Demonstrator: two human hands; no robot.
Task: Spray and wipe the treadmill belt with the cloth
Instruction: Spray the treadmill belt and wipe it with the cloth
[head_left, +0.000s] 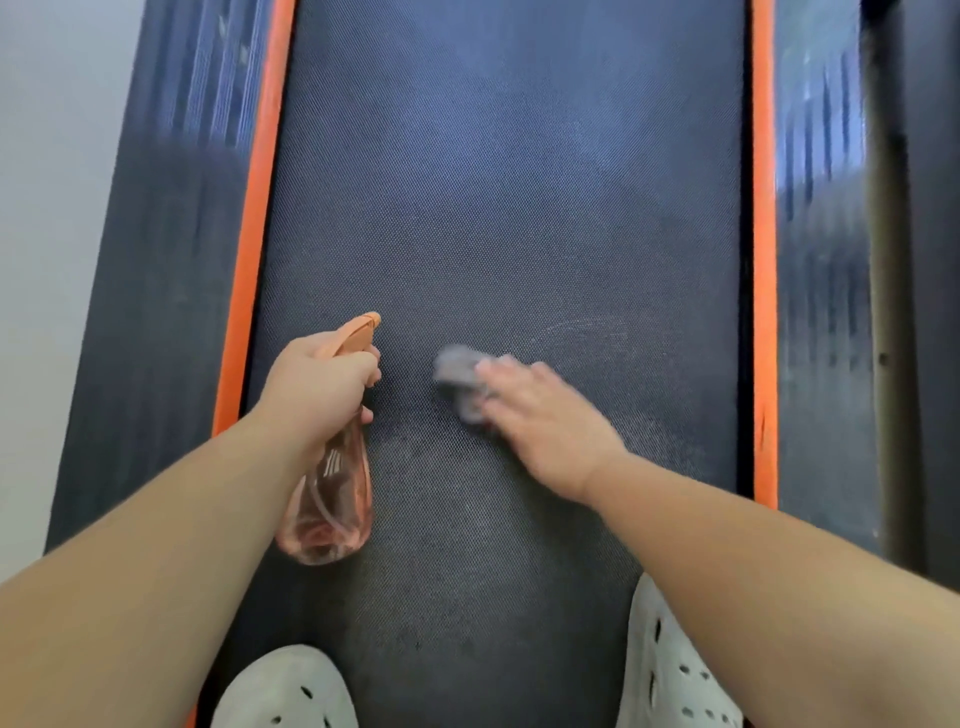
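- Right hand (545, 421) is pressing the grey cloth (460, 379) onto the treadmill belt (493, 208), fingers stretched almost flat over it, pushing rather than clutching. Motion blur is smearing the fingertips.
- Left hand (322, 389) is gripping the spray bottle (332, 499) by its neck, fingers curled round it, with the bottle's body hanging just above the belt.
- Wiping is likely going best with the palm loading the whole cloth and strokes overlapping across the pale dusty patches to the cloth's right.
- Left orange strip (254, 234) and right orange strip (763, 234) are bounding the belt, and strokes should be ending just short of them.
- Open belt is stretching far ahead, while the white shoes (285, 691) are taking up the near end.
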